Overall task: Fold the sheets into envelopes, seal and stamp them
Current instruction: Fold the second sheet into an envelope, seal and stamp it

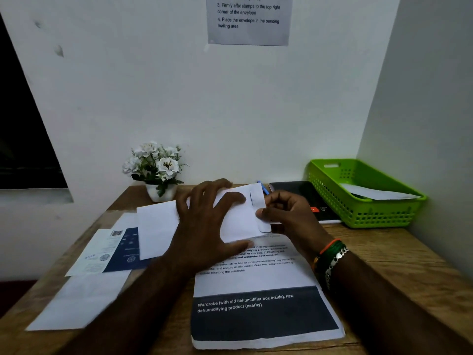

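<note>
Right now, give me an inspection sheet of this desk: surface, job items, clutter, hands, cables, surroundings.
Surface: wooden desk, mostly covered by papers.
Job's things: white envelope held over a printed sheet stack; green basket holds one white paper.
Clutter: flower pot, black notebook, blue pen, blue leaflet, loose sheets left.
Hands: left hand spread flat on envelope; right hand pinches its end flap.
Cables: nothing seen.
Surroundings: corner walls, instruction notice above.

A small office mailing corner is shown. A wooden desk (399, 254) is set into a white-walled corner. A printed instruction sheet (249, 20) on sealing and stamping envelopes is taped up at twelve o'clock. A green basket (366, 216) is placed at two o'clock, a potted plant (156, 170) at eleven.
</note>
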{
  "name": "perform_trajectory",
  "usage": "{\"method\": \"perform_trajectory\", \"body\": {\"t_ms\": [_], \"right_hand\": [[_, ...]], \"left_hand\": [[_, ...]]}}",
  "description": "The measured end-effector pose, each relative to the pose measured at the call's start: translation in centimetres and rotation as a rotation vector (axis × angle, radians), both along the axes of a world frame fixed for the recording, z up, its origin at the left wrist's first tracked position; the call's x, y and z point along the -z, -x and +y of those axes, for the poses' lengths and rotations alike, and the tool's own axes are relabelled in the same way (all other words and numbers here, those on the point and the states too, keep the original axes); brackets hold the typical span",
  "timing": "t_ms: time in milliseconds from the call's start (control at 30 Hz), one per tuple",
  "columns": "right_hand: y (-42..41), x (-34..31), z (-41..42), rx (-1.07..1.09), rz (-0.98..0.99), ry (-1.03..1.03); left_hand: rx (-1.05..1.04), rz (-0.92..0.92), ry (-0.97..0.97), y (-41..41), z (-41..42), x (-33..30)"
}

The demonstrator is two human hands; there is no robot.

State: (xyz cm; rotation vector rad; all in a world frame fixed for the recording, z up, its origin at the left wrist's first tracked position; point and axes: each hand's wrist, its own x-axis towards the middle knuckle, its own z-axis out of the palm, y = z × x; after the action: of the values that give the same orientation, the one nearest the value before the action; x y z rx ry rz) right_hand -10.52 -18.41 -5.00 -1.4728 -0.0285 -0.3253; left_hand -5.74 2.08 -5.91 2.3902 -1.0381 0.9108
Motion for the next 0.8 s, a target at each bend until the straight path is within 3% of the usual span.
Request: {"method": "perform_trajectory", "body": {"t_ms": [67, 167, 400, 500, 700, 800], "right_hand": [[0.2, -0.3, -0.1, 0.061, -0.107, -0.038], [0.7, -0.6, -0.5, 0.230, -0.346, 0.141], [3.6, -1.8, 1.6, 0.355, -0.814, 0.597], [3.9, -2.0, 2.0, 0.401, -0.864, 0.661], [3.9, -2.0, 2.1, 0.299, -0.815, 0.706], [2.9, -1.8, 0.4, 0.433, -0.718, 0.619]], "left_hand": [[0.036, -0.034, 0.110, 0.8, -0.2, -0.6], [0.114, -0.050, 0.326, 2.4, -1.3, -2.0], [0.267, 0.462, 0.917, 7.3, -5.4, -4.1], [0.318, 0.538, 1.064, 8.3, -6.0, -4.2], [0.250, 0.515, 1.230, 8.4, -5.1, -5.0], [0.174, 0.473, 1.291, 7.5, -3.7, -5.3]]}}
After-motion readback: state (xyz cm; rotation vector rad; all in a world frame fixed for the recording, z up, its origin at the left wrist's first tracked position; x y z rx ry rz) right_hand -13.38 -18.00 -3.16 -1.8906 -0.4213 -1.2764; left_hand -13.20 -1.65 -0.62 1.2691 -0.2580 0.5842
